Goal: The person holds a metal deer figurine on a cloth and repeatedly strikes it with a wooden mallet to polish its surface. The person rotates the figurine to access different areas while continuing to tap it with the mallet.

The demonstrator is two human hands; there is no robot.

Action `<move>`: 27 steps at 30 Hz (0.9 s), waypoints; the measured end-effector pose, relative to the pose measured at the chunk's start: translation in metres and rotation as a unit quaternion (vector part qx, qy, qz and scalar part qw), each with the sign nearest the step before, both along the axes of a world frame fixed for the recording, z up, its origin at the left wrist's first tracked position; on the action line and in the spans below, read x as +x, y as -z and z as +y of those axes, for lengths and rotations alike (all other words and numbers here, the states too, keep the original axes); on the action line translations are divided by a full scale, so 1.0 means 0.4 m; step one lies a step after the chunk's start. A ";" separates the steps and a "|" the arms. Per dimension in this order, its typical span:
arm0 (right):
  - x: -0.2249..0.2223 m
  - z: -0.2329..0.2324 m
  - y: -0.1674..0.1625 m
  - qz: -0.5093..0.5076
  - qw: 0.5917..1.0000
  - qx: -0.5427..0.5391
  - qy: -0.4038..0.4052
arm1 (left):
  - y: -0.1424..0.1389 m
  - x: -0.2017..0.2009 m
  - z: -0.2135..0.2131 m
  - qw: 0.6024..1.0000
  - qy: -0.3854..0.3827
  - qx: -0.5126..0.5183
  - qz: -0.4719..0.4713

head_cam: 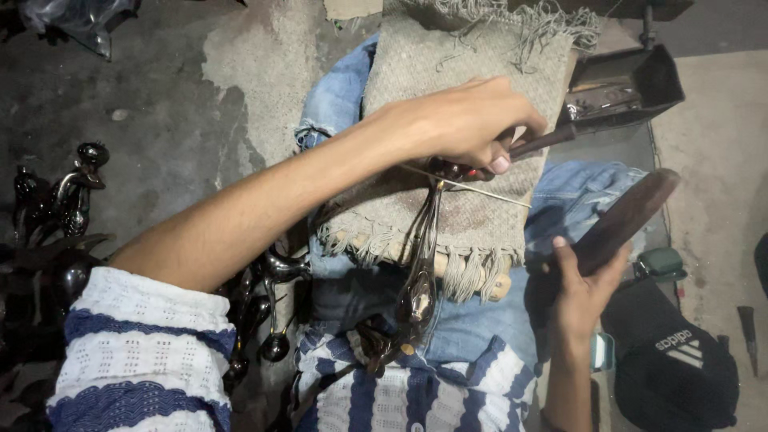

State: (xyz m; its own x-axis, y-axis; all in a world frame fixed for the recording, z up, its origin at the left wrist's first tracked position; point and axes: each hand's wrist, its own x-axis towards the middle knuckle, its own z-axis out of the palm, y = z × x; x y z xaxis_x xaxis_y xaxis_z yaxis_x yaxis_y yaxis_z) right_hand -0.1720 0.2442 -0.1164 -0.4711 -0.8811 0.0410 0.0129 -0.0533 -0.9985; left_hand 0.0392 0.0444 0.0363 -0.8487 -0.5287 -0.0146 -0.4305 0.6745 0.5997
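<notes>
Striped shirt (384, 400) nearest; above it, a dark carved wooden figure (420, 280) lies on burlap matting (464, 120). Left hand (460, 120) grips a thin-bladed tool (496, 164) at twelve o'clock, carving; right hand (580, 296) clasps a wooden mallet (620, 220) at three o'clock, seemingly poised for striking.

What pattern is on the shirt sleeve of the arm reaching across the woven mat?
White knit with dark blue bands on the sleeve, clearest in the head view.
</notes>
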 end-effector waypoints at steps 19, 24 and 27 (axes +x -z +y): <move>-0.040 -0.106 -0.102 0.246 0.962 0.033 -0.112 | -0.014 -0.020 0.017 0.993 -0.039 0.066 -0.087; -0.055 -0.124 -0.126 0.187 0.975 0.016 -0.115 | -0.009 0.009 0.044 0.998 -0.046 -0.032 0.013; -0.066 -0.139 -0.162 0.266 0.949 -0.050 -0.159 | -0.006 0.021 0.069 0.994 -0.103 0.030 0.009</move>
State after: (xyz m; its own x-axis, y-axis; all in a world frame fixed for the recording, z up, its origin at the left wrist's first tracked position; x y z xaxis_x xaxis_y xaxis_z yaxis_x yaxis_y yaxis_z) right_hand -0.1984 0.1885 -0.0514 -0.0703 -0.9545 0.2896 -0.4594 -0.2267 -0.8588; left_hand 0.0475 0.0722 0.0386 -0.7224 -0.6905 -0.0368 -0.5444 0.5352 0.6459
